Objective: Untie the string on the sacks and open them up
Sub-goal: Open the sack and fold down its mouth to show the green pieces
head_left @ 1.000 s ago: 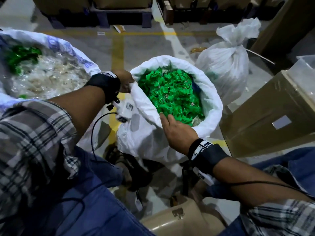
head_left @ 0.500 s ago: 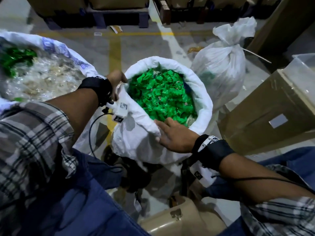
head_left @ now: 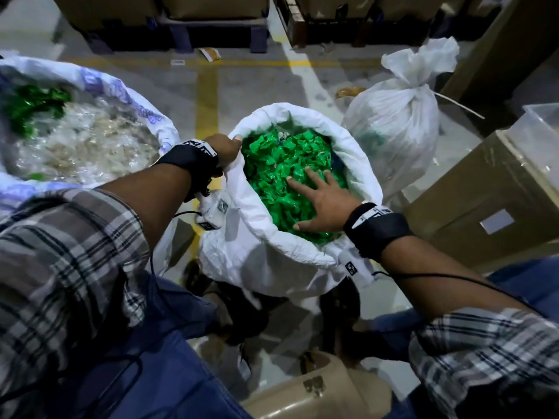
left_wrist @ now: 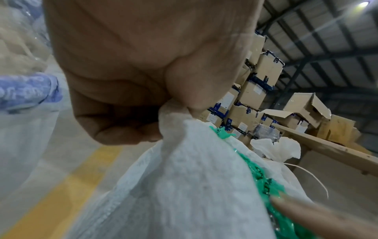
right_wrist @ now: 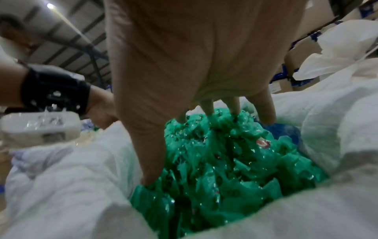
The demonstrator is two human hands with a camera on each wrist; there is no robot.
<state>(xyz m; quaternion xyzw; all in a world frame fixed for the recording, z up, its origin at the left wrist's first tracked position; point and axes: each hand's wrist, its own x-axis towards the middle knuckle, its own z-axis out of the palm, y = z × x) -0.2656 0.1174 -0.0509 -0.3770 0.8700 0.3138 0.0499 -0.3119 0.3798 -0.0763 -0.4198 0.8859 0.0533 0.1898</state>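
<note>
The open white sack (head_left: 266, 261) stands on the floor between both arms. The left hand (head_left: 225, 146) pinches its rolled rim; the right hand (head_left: 320, 201) lies spread, fingers straight, on the green wrappers (head_left: 272, 164) filling it.

Concrete floor (head_left: 248, 86), yellow line (head_left: 207, 101), seemingly stacked cartons (left_wrist: 263, 77)

White sack (head_left: 266, 261) of green wrappers (head_left: 281, 164), grey plaid sleeves (head_left: 69, 252), yellow floor stripe (head_left: 207, 98), brown cartons (head_left: 490, 182).
</note>
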